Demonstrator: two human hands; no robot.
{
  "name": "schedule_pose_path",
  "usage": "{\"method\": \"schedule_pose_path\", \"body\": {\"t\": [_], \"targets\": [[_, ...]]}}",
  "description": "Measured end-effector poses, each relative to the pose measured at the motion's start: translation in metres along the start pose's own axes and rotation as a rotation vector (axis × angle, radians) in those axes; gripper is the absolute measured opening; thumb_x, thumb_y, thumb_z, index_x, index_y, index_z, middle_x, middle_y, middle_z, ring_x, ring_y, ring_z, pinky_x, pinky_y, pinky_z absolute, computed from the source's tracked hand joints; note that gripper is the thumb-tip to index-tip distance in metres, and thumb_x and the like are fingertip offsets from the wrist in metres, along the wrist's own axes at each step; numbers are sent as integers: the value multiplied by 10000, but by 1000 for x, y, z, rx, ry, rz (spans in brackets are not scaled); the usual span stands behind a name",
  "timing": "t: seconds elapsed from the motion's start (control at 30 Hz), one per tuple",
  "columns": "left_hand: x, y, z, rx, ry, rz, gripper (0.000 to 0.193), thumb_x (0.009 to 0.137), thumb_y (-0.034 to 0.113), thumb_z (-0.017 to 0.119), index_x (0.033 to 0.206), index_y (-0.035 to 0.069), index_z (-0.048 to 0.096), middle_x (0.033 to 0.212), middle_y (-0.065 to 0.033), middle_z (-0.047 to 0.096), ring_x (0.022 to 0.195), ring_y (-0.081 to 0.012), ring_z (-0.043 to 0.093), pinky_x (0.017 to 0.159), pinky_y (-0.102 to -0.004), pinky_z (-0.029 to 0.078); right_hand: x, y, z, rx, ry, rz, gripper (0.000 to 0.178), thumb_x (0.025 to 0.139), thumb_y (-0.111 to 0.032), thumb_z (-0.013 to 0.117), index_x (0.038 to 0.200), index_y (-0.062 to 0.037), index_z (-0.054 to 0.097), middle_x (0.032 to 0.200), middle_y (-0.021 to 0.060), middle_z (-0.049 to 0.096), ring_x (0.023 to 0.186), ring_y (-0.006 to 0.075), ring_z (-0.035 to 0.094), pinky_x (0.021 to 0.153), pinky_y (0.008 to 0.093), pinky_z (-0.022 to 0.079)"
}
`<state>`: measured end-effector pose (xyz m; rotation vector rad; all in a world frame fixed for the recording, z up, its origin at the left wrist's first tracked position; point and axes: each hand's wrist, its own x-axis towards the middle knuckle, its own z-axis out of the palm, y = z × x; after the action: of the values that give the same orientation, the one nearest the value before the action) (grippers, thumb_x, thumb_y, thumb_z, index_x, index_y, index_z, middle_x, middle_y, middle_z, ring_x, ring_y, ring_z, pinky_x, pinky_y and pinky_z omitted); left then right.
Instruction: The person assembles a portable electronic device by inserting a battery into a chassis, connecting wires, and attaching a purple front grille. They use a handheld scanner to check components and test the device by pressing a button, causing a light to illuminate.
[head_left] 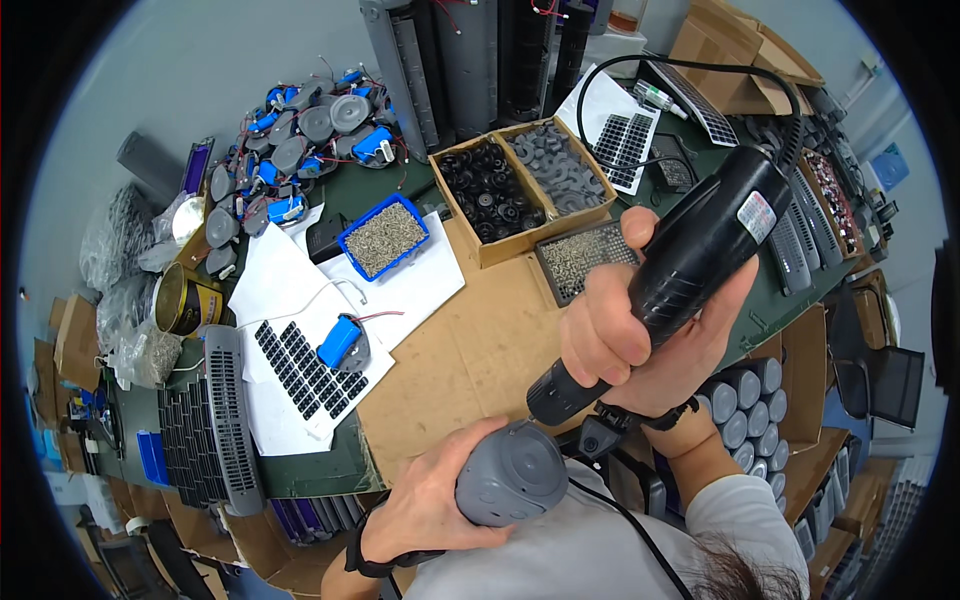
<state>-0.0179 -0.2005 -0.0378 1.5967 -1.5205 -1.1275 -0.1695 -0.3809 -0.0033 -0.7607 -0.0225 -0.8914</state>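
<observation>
A: Right, what's in the hands?

B: Right hand (640, 330) is wrapped tight round a black electric screwdriver (680, 270), bit end pointing down toward the person, its black cable (690, 68) looping up over the back of the bench (390, 195). Left hand (425, 505) grips a grey round housing (512, 473), held close to the body, just below the screwdriver's tip. Can't tell if tip and housing touch.

A: And around them?

B: Brown cardboard sheet (470, 350) lies on the bench in front. On it, at the far end, a cardboard box w/ two compartments (520, 185): black round parts on the left, grey parts on the right. Just beside it, near the right hand, a small dark tray of screws (580, 258). A blue tray of screws (383, 235) sits on white paper, left of the box.

A: Further left?

B: A blue-and-grey part w/ thin wires (343, 343) on paper next to rows of small black pieces (305, 370). A grey grille panel (225, 420) by the bench edge. Far left corner, a heap of similar grey and blue parts (290, 150). Grey cylinders (745, 405) stacked down at the person's right.
</observation>
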Motion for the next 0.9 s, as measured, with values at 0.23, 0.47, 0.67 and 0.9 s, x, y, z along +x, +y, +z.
{"method": "schedule_pose_path", "body": {"t": [0.23, 0.47, 0.67, 0.9], "targets": [[2, -1, 3, -7, 26, 62, 932, 530, 255, 887, 1332, 19, 477, 1095, -192, 675, 971, -306, 697, 882, -369, 533, 2, 4, -11, 50, -171, -22, 729, 903, -794, 254, 1238, -167, 414, 597, -6, 451, 443, 129, 434, 464, 299, 402], [9, -1, 5, -22, 2, 71, 905, 553, 240, 873, 1341, 36, 478, 1113, -186, 676, 972, -343, 692, 873, -394, 546, -1, 8, -19, 85, -157, -42, 734, 901, -792, 276, 1235, -153, 410, 568, -8, 435, 413, 130, 420, 431, 297, 397], [4, 0, 4, -7, 16, 49, 908, 522, 245, 911, 1292, 4, 494, 1133, -162, 666, 1017, -287, 683, 897, -370, 524, 17, -38, -54, -224, 59, -396, 861, 864, -835, 230, 1277, -101, 409, 594, 27, 432, 456, 152, 410, 477, 324, 395], [11, -1, 8, 7, 2, 29, 972, 493, 239, 919, 1317, -6, 464, 1137, -164, 661, 1051, -283, 672, 920, -378, 512, 33, -46, -147, -727, 340, -439, 783, 907, -789, 228, 1196, -84, 412, 611, 50, 453, 509, 156, 457, 519, 304, 411]]}}
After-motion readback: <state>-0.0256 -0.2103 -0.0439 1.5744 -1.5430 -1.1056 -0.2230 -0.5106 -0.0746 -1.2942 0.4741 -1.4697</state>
